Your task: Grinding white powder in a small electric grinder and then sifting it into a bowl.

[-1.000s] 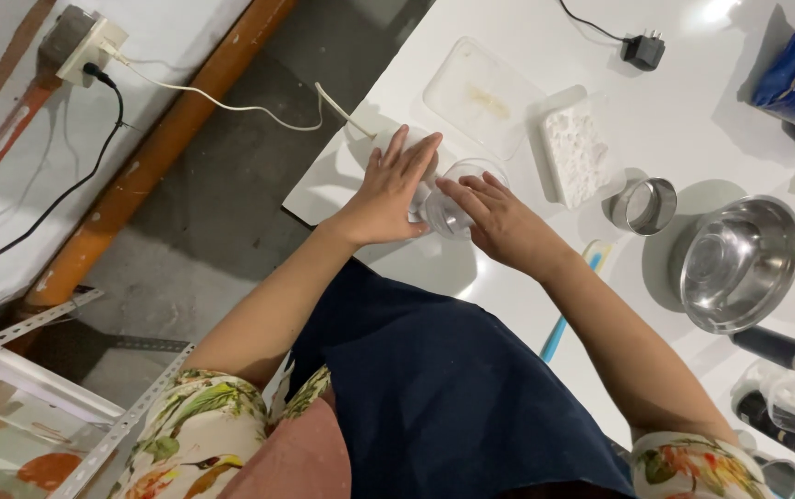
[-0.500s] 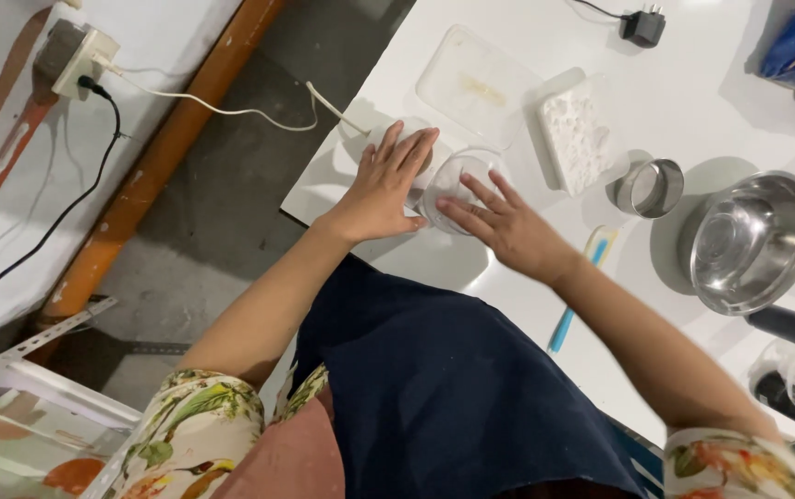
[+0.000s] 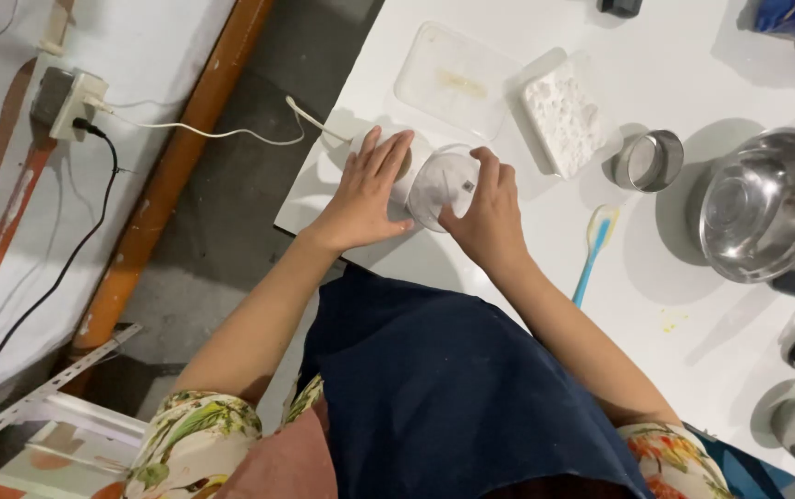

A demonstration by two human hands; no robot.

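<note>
Both hands meet at a clear bowl on the worktop: right hand clasps its rim, left hand rests flat beside it. Bowl looks empty; white block beyond lies untouched.

Left hand lies flat, fingers spread; right hand is cupped, fingers curled.

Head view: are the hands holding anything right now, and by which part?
The right hand holds a small clear round glass bowl by its right rim. The left hand lies flat beside it, touching its left edge.
</note>
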